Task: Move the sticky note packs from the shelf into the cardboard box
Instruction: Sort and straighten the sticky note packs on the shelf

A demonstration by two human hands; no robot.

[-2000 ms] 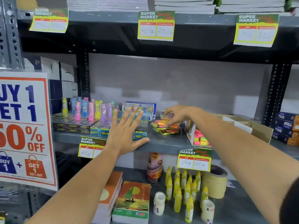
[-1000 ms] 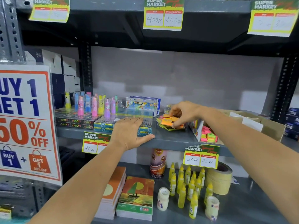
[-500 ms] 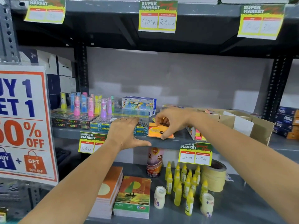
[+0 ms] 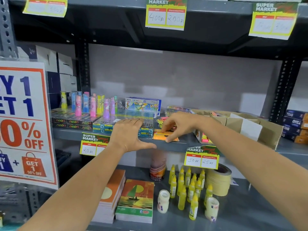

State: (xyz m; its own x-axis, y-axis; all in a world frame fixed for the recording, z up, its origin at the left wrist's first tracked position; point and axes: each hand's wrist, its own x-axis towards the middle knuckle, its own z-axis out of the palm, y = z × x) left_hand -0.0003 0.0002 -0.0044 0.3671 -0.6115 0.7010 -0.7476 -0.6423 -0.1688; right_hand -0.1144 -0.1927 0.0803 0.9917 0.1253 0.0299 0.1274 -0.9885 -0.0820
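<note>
Hands reach toward the middle shelf [image 4: 166, 145] near the centre of the frame. The right hand [image 4: 180, 125] comes in from the lower right and pinches an orange sticky note pack [image 4: 160, 136] that lies flat at the front edge of the shelf, thumb at the pack's near corner and fingertips on its top. Just behind that pack, partly hidden by the hand, more sticky note packs [image 4: 162, 121] in yellow and pink lie in a loose pile on the shelf. The left hand [image 4: 129, 136] comes in from the lower left, open with its fingers together and thumb spread wide; the fingers rest on a clear-lidded stack of blue pen boxes [image 4: 116, 126], and the thumb stretches along the shelf's front lip, holding nothing.

Right of centre, the cardboard box [image 4: 270, 130] sits on the same shelf with its flaps open; its near side shows pink and yellow packs already inside [image 4: 205, 139], low against the wall closest to the right wrist. The box and the orange pack are near each other but apart, with the right forearm crossing in front of the box.

At the left of the frame hangs a large promotional sign [image 4: 25, 124]. Coloured tubes [image 4: 90, 104] stand upright behind the pen boxes. On the lower shelf stand yellow glue bottles [image 4: 188, 185], with a roll of masking tape [image 4: 218, 180] to their right and notebooks [image 4: 135, 201] to their left.
</note>
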